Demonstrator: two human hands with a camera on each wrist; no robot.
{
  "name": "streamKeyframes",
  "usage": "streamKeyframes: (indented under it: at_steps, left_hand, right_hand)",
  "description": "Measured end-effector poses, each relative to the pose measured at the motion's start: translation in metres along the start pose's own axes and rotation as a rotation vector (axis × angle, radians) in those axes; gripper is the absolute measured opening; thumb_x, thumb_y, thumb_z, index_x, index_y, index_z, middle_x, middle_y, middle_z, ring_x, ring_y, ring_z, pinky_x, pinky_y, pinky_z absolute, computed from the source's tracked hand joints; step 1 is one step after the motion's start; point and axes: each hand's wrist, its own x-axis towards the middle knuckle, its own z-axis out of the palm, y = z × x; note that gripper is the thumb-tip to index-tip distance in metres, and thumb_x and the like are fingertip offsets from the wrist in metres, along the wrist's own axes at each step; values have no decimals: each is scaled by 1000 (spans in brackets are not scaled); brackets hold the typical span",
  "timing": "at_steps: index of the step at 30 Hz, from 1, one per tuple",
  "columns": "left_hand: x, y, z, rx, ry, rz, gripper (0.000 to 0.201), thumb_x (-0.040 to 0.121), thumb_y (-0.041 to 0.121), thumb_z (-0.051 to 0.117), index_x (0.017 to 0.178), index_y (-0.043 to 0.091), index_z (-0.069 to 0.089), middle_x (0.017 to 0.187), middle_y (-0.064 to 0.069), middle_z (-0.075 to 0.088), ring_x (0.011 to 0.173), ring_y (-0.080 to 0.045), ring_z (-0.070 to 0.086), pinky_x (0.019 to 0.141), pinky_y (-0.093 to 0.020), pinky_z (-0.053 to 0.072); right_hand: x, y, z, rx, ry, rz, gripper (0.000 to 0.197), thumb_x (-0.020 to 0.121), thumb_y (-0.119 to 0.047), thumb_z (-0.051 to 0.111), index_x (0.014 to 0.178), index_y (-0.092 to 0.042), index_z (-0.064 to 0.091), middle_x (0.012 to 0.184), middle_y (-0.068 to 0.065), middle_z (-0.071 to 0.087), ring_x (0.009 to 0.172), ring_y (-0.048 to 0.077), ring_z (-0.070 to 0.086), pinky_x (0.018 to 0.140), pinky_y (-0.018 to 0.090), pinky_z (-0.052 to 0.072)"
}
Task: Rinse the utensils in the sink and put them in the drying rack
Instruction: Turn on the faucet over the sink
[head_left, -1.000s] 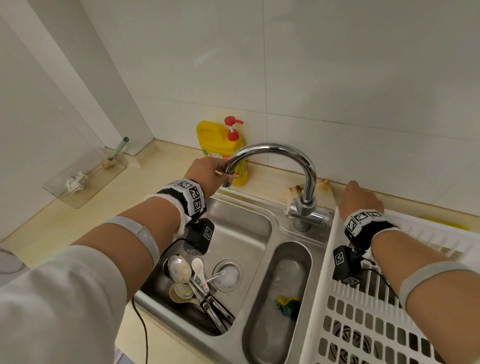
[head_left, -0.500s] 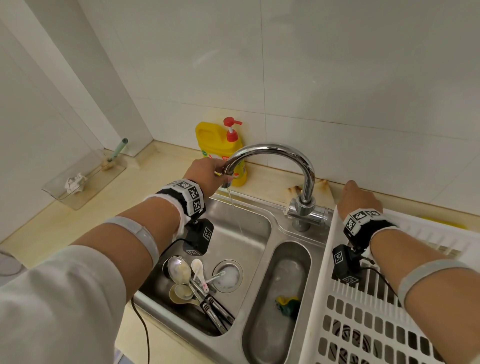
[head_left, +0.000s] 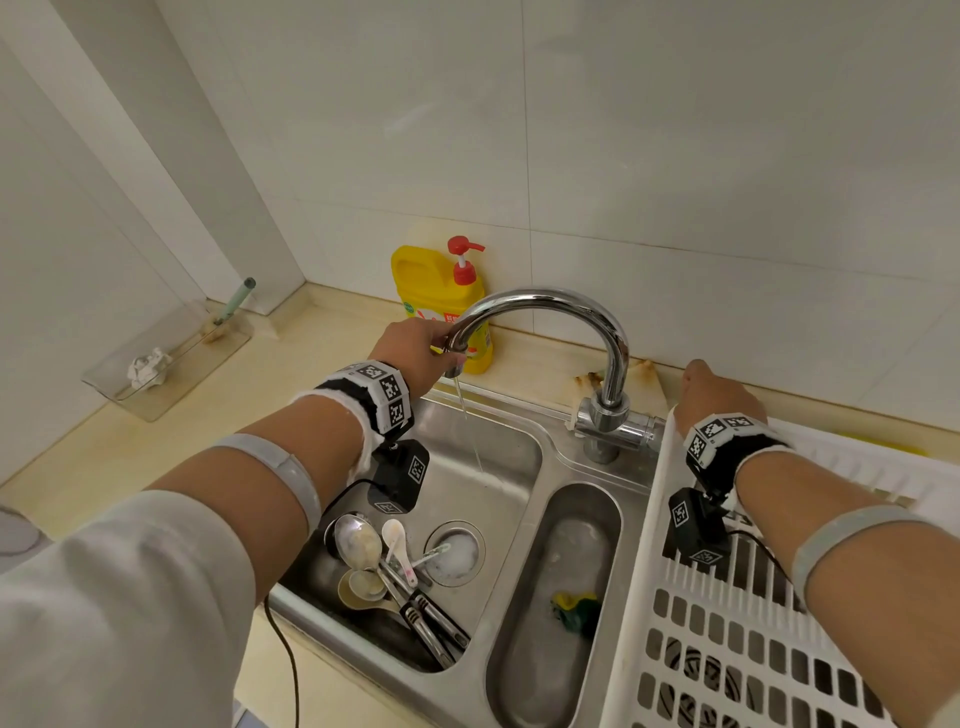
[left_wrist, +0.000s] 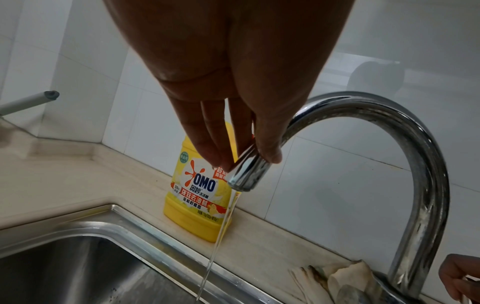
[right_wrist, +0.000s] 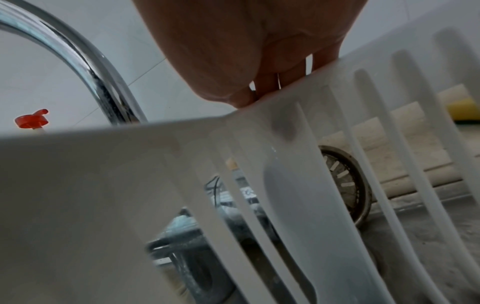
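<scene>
The left hand (head_left: 415, 347) holds the spout end of the tap (head_left: 566, 322), with the thumb on one side of the nozzle and the fingers (left_wrist: 207, 144) close together on the other, pinching it. A thin stream of water (head_left: 467, 426) runs from the nozzle into the big basin of the sink (head_left: 498, 447), landing near its back wall.

The utensils (head_left: 384, 566) lie in a heap at the front left corner of that basin, just beside the drain: a large metal spoon, a small white spoon, a couple of ladle-like bowls and several dark-handled pieces pointing toward the front edge. They are apart from the stream.

The right hand (head_left: 714, 395) rests on the back left corner of the white drying rack (head_left: 691, 649), which sits over the right side of the sink. In the right wrist view the fingers (right_wrist: 270, 82) reach down behind the rack's rim, side by side; whether they curl round the rim or only rest against it I cannot tell.

A green and yellow scrubber (head_left: 574, 608) lies in the narrow middle basin. A yellow soap bottle (head_left: 441, 306) with a red pump stands at the back edge of the counter, behind the nozzle.
</scene>
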Motion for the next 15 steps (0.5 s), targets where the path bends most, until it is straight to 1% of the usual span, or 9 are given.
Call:
streamKeyframes:
  at_steps: [4,7,9,11,13,14,15]
  left_hand:
    - [1,-1,-1,-3,6,0,20,89,29,70,107,28,76,103,6,74,90,-15,59,80,-27,41]
    - [0,0,-1,-14,1,1,20,89,28,70,108,29,76,102,6,74,90,-14,60,80,-25,40]
    - [-2,0,-1,-12,-9,5,20,88,28,70,108,30,75,103,6,74,92,-15,61,80,-27,41]
    - [-5,-1,-3,-13,-18,12,23,88,29,70,110,32,74,106,7,73,96,-17,62,85,-30,46]
    - [-10,-6,-4,-35,-21,2,28,88,31,70,116,34,71,109,8,71,98,-17,64,91,-34,49]
    - [-13,-11,-4,-41,-22,-12,31,88,32,70,119,33,69,109,8,70,98,-17,64,92,-34,50]
    - [-17,-17,-4,-37,-28,-27,33,89,32,70,121,31,67,108,7,68,98,-18,65,92,-33,50]
  right_hand:
    - [2,0,1,3,6,7,16,94,-13,47,109,-16,43,81,6,59,77,28,59,84,44,52]
    - [4,-1,4,6,1,17,15,95,-14,46,110,-16,43,82,6,57,81,29,60,87,44,51]
    - [5,-1,4,6,1,24,15,96,-14,45,110,-15,44,81,7,57,82,30,59,88,45,51]
    - [5,0,1,21,-18,37,17,96,-13,44,113,-15,45,82,8,56,82,31,59,87,45,52]
    - [1,0,-5,53,-37,42,24,98,-17,45,121,-16,42,88,9,57,85,32,60,87,45,52]
    - [-2,-1,-8,58,-25,43,29,98,-21,45,127,-17,40,95,11,57,90,34,59,88,46,52]
    - [-6,-4,-12,42,20,37,34,98,-25,47,130,-18,38,104,13,56,97,35,58,89,46,50]
